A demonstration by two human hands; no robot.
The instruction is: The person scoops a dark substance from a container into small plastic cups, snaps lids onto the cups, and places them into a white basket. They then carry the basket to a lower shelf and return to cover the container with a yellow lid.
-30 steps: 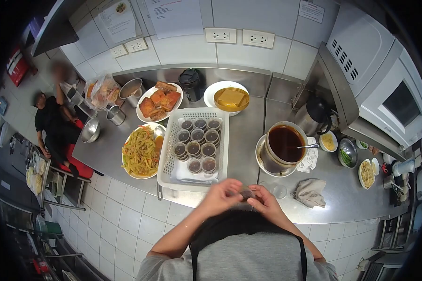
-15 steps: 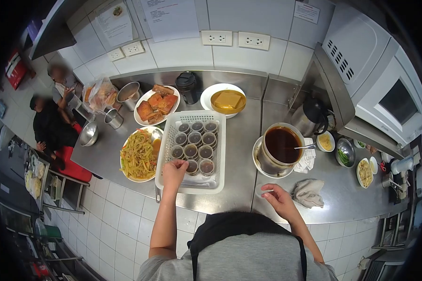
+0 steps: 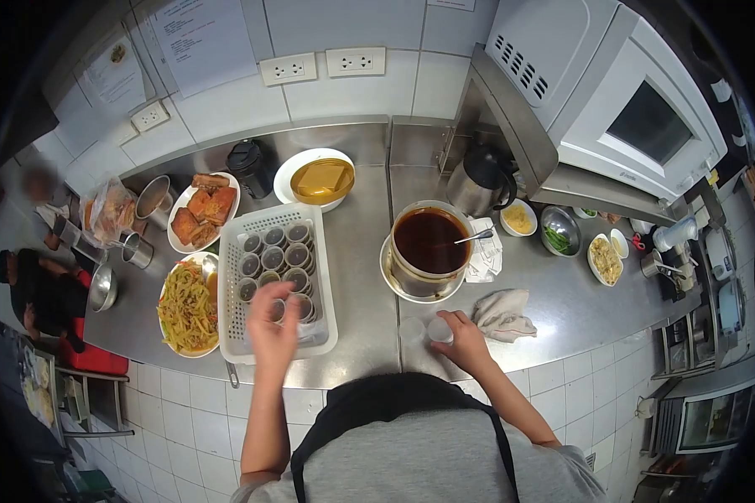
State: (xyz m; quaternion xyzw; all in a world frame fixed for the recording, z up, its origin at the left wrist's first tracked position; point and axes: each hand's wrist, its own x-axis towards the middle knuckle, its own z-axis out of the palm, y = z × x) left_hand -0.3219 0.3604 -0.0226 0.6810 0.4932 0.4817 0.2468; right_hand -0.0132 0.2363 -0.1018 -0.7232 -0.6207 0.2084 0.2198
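Above the front of a white perforated basket (image 3: 329, 335), my left hand (image 3: 273, 325) has its fingers apart and holds nothing. Small lidded cups of dark sauce (image 3: 270, 258) stand in rows inside the basket; my hand hides some of the front ones. On the steel counter to the right, my right hand (image 3: 465, 342) grips a small clear plastic cup (image 3: 439, 330) between thumb and fingers. Just left of it sits another small clear plastic piece (image 3: 411, 329), a cup or a lid. Behind that hand is a large pot of dark brown sauce (image 3: 428, 241) with a spoon (image 3: 476, 236) in it.
A plate of shredded vegetables (image 3: 188, 310) and a plate of fried pieces (image 3: 203, 214) are left of the basket. A crumpled cloth (image 3: 505, 315) lies right of my right hand. A thermal jug (image 3: 481, 180) stands behind the pot. People are at the far left.
The view has swung right. My left hand has come off a sauce cup in the basket and opened. My right hand has moved down to the counter and grips a clear plastic cup.
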